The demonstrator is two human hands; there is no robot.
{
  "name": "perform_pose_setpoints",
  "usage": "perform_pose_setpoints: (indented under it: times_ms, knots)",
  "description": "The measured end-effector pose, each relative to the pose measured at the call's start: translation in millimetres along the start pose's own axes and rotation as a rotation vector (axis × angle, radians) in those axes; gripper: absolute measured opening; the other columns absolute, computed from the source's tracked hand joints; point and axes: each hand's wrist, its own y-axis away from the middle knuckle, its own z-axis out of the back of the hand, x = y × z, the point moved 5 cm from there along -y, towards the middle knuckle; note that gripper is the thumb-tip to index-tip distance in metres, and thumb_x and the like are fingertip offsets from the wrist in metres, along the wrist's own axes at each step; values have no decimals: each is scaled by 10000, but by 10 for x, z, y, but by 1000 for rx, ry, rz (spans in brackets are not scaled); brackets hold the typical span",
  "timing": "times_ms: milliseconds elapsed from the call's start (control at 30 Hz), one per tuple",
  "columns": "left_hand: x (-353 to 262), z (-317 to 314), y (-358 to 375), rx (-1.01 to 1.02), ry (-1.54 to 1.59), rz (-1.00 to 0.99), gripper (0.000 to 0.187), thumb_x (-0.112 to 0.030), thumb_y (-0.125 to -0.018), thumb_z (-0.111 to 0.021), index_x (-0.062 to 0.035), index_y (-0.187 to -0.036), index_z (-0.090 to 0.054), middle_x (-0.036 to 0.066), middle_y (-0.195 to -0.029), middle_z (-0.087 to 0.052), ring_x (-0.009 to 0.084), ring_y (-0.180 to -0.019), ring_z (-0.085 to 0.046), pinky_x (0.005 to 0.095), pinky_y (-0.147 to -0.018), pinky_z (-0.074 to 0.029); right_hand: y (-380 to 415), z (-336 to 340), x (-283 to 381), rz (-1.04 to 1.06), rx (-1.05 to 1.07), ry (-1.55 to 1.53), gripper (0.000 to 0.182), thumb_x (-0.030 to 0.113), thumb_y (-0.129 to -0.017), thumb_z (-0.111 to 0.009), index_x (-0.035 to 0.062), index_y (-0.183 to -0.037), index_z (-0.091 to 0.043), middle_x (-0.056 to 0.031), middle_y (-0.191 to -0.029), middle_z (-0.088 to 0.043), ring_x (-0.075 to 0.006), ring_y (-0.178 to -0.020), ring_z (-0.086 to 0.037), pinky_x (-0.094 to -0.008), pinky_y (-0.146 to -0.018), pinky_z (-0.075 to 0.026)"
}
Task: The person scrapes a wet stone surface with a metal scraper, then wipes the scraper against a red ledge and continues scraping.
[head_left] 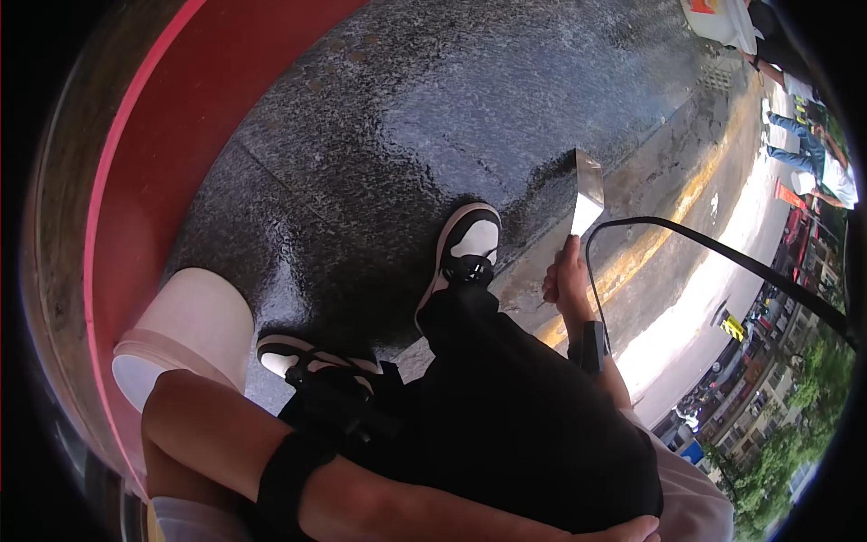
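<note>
My right hand (568,283) is closed around the handle of a metal scraper (587,194). The scraper's wide, flared blade points away from me, just above the wet pavement (424,99). A dark device (592,347) is strapped on that wrist, and a thin black cable (722,249) loops beside it. At the bottom edge my left hand (635,530) rests on my black trousers with a finger stretched out; most of it is cut off by the frame. The left forearm wears a black band (287,479).
A white bucket (194,316) stands on my left, against a red panel (172,135). My shoes (470,239) are on wet ground. A yellow-lined kerb (641,253) runs along the right. Another white container (722,25) and people (804,154) are farther off.
</note>
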Motion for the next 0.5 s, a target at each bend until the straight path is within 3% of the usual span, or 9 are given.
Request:
perform_pose_setpoints:
  times_ms: [167,300,367,500]
  knots:
    - [78,28,-65,-21,85,301,735,-500,-887,-565,180,-1155,-484,68,-844,-658,54,-692,-601,107,-832,-463,55,-102,97,8,45,-106,581,710,-898,-341,189,-640,-358,21,-510,-344,-131,-370,-390,-262,-321,-258]
    - [138,34,93,-124,41,333,689,-462,-885,-611,152,-1175,-491,56,-856,-662,44,-681,-593,107,-830,-462,-28,0,-48,-33,66,-46,581,723,-889,-341,194,-649,-337,19,-535,-358,-132,-403,-413,-268,-341,-285]
    - [37,-89,360,40,-479,-523,614,-346,-988,-467,170,-1308,-379,142,-1109,-629,64,-1047,-600,132,-993,-401,-60,-83,24,-26,64,-90,582,714,-891,-352,183,-654,-355,8,-537,-374,-143,-398,-419,-278,-340,-294]
    - [293,179,207,140,-333,-516,687,-403,-1006,-334,223,-1286,-353,182,-1183,-587,107,-1142,-555,157,-1045,-360,-24,-172,17,-34,86,-201,591,719,-886,-363,174,-657,-382,0,-540,-387,-158,-397,-422,-290,-343,-297]
